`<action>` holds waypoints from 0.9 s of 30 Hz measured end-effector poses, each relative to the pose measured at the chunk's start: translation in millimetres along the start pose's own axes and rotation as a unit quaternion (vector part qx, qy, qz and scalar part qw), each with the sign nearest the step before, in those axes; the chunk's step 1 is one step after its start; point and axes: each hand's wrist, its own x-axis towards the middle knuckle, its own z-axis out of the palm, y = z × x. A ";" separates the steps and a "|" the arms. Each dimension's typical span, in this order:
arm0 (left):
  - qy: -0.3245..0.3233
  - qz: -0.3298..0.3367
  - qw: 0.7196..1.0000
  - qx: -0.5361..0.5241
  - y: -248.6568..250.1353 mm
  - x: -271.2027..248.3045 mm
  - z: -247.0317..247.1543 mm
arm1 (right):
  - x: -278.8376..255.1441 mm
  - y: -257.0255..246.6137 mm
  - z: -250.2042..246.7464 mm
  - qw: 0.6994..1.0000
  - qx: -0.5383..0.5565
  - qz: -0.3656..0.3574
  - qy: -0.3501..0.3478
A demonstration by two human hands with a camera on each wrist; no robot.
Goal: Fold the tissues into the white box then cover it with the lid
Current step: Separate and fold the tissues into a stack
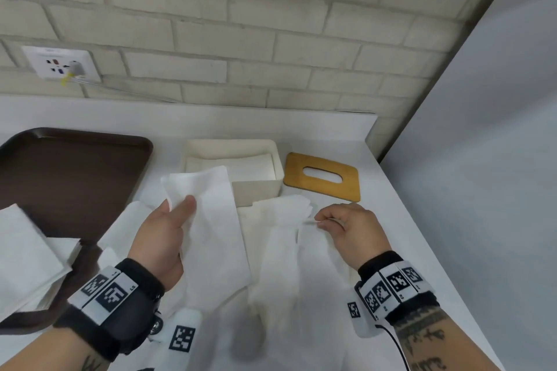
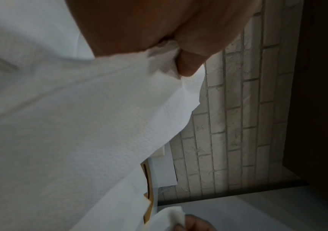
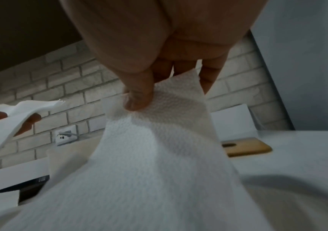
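A white tissue (image 1: 214,220) hangs lifted over the counter; my left hand (image 1: 171,217) pinches its far left corner, seen close in the left wrist view as tissue (image 2: 99,125) under my left hand (image 2: 178,62). My right hand (image 1: 337,223) pinches the right part of the tissue (image 1: 289,235) between thumb and fingers, shown as tissue (image 3: 159,132) in my right hand (image 3: 139,100). Behind stands the open white box (image 1: 256,190) with folded tissues inside. The wooden lid (image 1: 324,176) with an oval slot lies flat to its right.
A dark brown tray (image 1: 69,172) lies at the left, with a stack of white tissues (image 1: 27,253) on its near corner. A wall socket (image 1: 60,65) with a plugged cable is on the brick wall. The counter's right edge (image 1: 422,235) runs close to my right hand.
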 end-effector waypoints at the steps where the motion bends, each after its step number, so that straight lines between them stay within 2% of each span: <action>1: 0.005 0.000 1.000 -0.001 2.1 -1.0 -5.1 | 2.1 -7.1 -1.3 1.000 0.009 -0.010 0.000; 5: 0.010 0.002 1.000 -0.013 10.4 -2.4 -20.1 | 13.1 -36.2 -8.3 0.997 0.016 -0.066 -0.032; 8: -0.002 0.018 1.000 -0.015 18.7 -6.3 -24.6 | 22.7 -62.7 -26.4 0.988 0.016 -0.148 0.032; 10: -0.015 0.029 0.999 -0.017 23.1 -8.4 -25.2 | 29.6 -82.0 -38.2 0.984 0.032 -0.170 0.043; 14: -0.044 0.041 0.998 -0.017 31.8 -11.8 -21.3 | 34.7 -112.6 -36.9 0.985 0.085 -0.142 -0.039; 20: -0.113 0.048 0.992 0.024 34.6 -22.4 -3.8 | 34.4 -155.2 -20.9 0.971 0.195 -0.114 -0.073; 27: -0.174 0.036 0.984 -0.013 28.9 -25.0 5.4 | 52.2 -175.4 2.2 0.987 0.144 -0.064 -0.036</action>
